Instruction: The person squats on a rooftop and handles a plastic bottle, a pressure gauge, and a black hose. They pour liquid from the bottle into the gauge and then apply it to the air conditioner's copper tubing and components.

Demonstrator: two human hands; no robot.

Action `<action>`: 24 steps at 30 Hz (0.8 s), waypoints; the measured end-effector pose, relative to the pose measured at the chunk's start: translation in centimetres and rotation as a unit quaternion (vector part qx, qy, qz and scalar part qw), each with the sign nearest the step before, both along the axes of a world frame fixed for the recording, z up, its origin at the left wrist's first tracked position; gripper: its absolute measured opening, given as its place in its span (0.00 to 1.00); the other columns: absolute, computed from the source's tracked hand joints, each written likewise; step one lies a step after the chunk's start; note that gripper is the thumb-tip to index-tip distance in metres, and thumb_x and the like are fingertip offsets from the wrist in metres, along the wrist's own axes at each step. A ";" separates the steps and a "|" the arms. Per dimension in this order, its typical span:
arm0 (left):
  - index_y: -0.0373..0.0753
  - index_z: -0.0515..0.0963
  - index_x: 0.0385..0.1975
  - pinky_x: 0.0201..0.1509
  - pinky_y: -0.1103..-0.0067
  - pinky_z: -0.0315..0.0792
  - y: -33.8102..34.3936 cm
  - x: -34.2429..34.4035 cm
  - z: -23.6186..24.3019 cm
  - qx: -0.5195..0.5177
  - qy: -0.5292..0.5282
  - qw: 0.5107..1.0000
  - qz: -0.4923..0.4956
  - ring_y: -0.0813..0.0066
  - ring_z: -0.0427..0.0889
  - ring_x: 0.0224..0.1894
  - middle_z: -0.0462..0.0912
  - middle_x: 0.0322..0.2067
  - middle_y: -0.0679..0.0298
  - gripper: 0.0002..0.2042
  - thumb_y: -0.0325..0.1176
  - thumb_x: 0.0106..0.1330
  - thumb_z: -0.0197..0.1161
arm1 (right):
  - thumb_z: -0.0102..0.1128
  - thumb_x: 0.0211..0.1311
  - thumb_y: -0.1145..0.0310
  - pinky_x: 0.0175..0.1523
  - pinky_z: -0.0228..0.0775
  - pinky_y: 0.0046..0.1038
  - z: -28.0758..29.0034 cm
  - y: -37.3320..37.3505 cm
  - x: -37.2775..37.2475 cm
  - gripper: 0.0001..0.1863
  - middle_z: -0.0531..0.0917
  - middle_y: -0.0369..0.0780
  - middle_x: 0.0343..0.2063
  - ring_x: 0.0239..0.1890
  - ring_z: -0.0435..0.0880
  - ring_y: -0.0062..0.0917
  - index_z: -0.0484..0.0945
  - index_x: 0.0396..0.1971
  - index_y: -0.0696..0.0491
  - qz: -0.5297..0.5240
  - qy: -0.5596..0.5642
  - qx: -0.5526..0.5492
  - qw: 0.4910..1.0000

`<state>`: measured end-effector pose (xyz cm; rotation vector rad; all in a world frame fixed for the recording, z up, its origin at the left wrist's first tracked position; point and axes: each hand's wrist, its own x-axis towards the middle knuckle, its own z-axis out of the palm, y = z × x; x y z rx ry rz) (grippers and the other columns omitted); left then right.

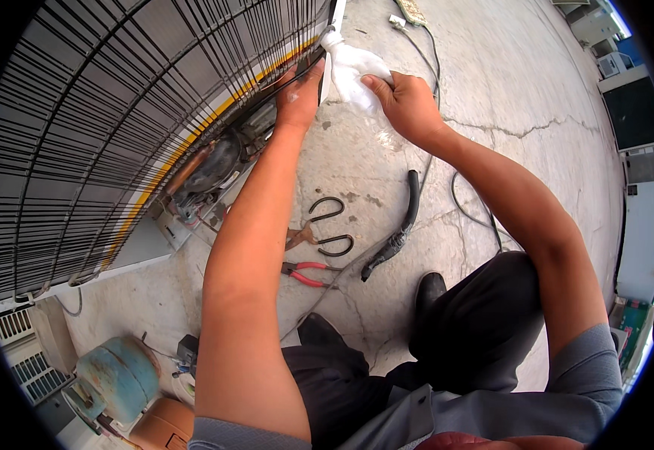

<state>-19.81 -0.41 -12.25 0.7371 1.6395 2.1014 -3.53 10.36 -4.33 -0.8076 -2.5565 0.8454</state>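
My right hand (409,105) pinches a thin white plastic bag (348,64), thumb on top and fingers curled beneath. The bag is bunched into a knot-like gather at its upper end, close to the corner of a refrigerator-like appliance. At that corner my left hand (297,97) is closed beside the bag, partly round a dark part and a black tube; what exactly it grips is hidden. The appliance's back carries a black wire condenser grid (102,112). Below the grid, in an open bay, a dark compressor (218,161) shows beside my left forearm.
On the cracked concrete floor lie black-handled scissors (327,225), red-handled pliers (312,274) and a black foam tube (398,232). A grey cable runs past them to a power strip (411,11). A blue gas tank (121,375) and an orange-brown box (163,425) stand at lower left.
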 end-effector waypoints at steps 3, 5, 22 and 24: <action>0.31 0.72 0.60 0.63 0.72 0.68 0.5 1.8 -0.2 -0.021 0.053 0.997 0.047 0.64 0.78 0.56 0.80 0.55 0.54 0.25 0.36 0.66 0.66 | 0.60 0.69 0.47 0.33 0.72 0.42 -0.6 0.6 0.3 0.30 0.81 0.54 0.19 0.23 0.81 0.49 0.81 0.25 0.63 -0.006 0.010 0.009 1.000; 0.30 0.72 0.59 0.63 0.69 0.68 0.6 2.0 -0.9 0.010 0.096 0.993 0.063 0.58 0.78 0.55 0.79 0.55 0.51 0.25 0.32 0.62 0.64 | 0.60 0.69 0.47 0.32 0.72 0.42 -0.7 0.7 0.3 0.30 0.81 0.54 0.18 0.23 0.81 0.49 0.81 0.25 0.63 -0.014 0.013 0.010 1.000; 0.43 0.82 0.46 0.38 0.85 0.62 1.8 0.6 1.2 0.057 -0.115 0.992 0.013 0.86 0.70 0.35 0.79 0.37 0.76 0.18 0.51 0.70 0.61 | 0.59 0.68 0.44 0.34 0.74 0.43 -0.5 1.2 0.5 0.31 0.80 0.52 0.17 0.22 0.81 0.48 0.82 0.23 0.62 0.015 0.028 0.109 0.994; 0.43 0.83 0.44 0.31 0.89 0.59 1.9 0.6 1.5 0.070 -0.117 0.991 -0.007 0.89 0.69 0.30 0.79 0.32 0.77 0.15 0.48 0.73 0.59 | 0.59 0.68 0.44 0.34 0.74 0.43 -0.5 1.1 0.5 0.31 0.80 0.52 0.17 0.22 0.81 0.48 0.82 0.23 0.62 0.021 0.026 0.103 0.994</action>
